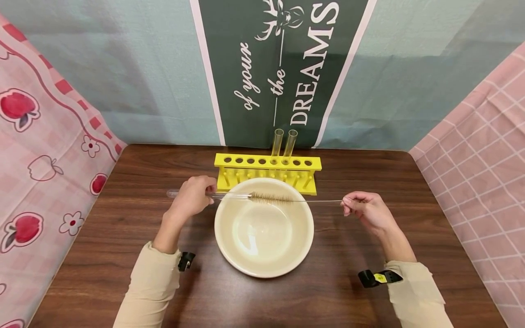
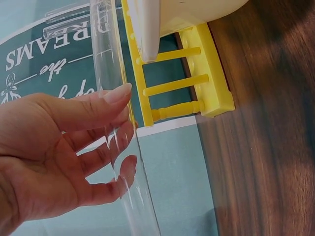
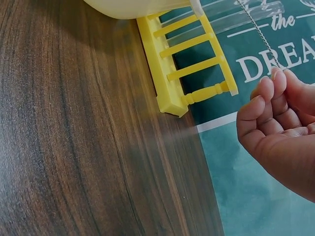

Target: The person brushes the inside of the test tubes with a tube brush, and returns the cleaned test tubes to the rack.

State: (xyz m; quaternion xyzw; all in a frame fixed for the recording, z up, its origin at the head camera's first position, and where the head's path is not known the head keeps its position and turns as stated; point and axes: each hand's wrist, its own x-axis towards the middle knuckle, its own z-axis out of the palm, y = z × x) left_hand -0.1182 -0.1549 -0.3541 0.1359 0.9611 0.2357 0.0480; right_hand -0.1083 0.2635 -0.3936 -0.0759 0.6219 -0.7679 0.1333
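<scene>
My left hand grips a clear glass test tube between thumb and fingers. The tube lies level, its mouth pointing right over the far part of a cream bowl. From the right, my right hand pinches the end of the twisted wire handle of a test tube brush. The brush is level too, in line with the tube; its tan bristles sit above the bowl, with their left end right at the tube's mouth. In the right wrist view the wire runs up from the fingertips.
Behind the bowl stands a yellow test tube rack, its front partly hidden by the bowl. Two test tubes stand upright in it. The brown wooden table is bordered by a printed cloth behind and pink cloths at the sides.
</scene>
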